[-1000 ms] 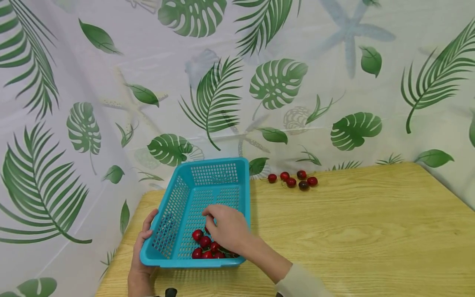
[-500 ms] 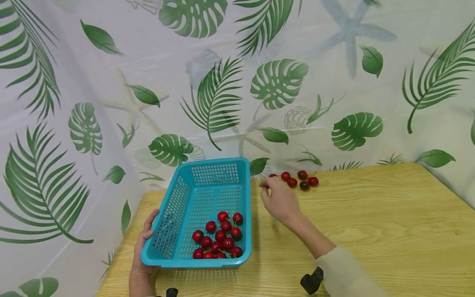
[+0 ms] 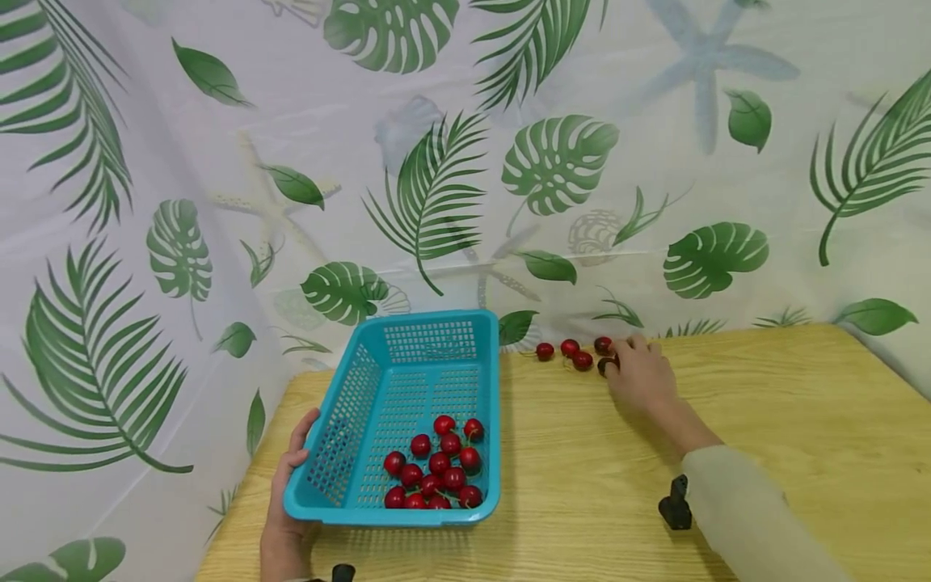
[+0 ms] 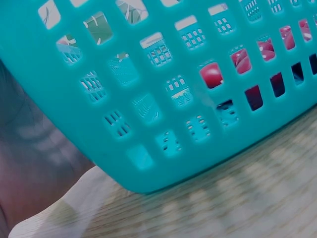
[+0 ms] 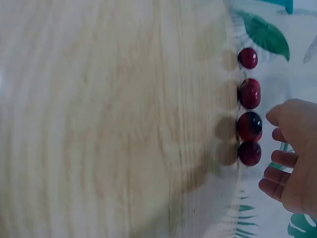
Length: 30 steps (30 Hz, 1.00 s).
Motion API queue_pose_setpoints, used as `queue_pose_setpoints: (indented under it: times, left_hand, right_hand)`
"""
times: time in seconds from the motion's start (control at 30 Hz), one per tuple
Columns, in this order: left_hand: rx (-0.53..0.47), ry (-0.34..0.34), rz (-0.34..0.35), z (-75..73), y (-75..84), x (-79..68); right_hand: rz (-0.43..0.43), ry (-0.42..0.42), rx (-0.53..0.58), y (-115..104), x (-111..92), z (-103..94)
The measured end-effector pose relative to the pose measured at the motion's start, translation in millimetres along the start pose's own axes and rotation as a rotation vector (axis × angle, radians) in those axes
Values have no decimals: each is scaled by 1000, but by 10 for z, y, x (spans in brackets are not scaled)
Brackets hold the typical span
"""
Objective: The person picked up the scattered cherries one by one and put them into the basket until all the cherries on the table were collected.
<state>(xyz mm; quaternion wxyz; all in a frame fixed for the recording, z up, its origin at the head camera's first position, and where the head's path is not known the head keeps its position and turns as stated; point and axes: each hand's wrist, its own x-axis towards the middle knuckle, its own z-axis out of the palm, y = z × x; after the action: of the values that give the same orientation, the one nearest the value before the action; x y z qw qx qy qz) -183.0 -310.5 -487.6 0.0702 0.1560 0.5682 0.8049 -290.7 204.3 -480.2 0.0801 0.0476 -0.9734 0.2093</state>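
Note:
A blue perforated plastic basket (image 3: 393, 516) stands on the left of the table, with several red cherries (image 3: 440, 463) gathered in its near right part. My left hand (image 3: 285, 501) holds the basket's left side. In the left wrist view, the basket wall (image 4: 99, 124) hides most of that hand. At the table's far edge, my right hand (image 3: 647, 380) reaches over the right end of a small group of cherries (image 3: 582, 360), partly covering it. The right wrist view shows its fingers loosely bent and apart beside the cherries (image 5: 249, 126), with nothing held.
The wood-grain table (image 3: 582, 469) extends to the right of the basket. A white leaf-patterned sheet (image 3: 451, 202) hangs behind the table's far edge and along its left side. Black wrist mounts (image 3: 676, 503) are worn on the arms.
My right hand has moved out of the basket, rightward and away, to the cherries at the far edge. The cherries it covered in the basket now show. My left hand stays on the basket.

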Motion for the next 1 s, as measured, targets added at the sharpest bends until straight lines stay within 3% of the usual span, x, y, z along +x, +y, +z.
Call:
queue_pose_setpoints:
  times: [0.17, 0.4, 0.67, 0.83, 1.0]
  left_hand:
    - [-8, 6, -7, 31, -26, 12]
    - [-12, -5, -5, 50, -46, 11]
    - [-12, -11, 5, 40, -11, 12]
    - [-6, -6, 3, 29, 6, 5]
    - [4, 5, 2, 9, 19, 5]
  right_hand:
    - [9, -79, -9, 155, 34, 7]
    - [32, -175, -71, 210, 65, 18]
    - [23, -193, -57, 183, 91, 55]
    - [6, -199, -18, 133, 83, 49]
    - [29, -257, 64, 67, 47, 3]
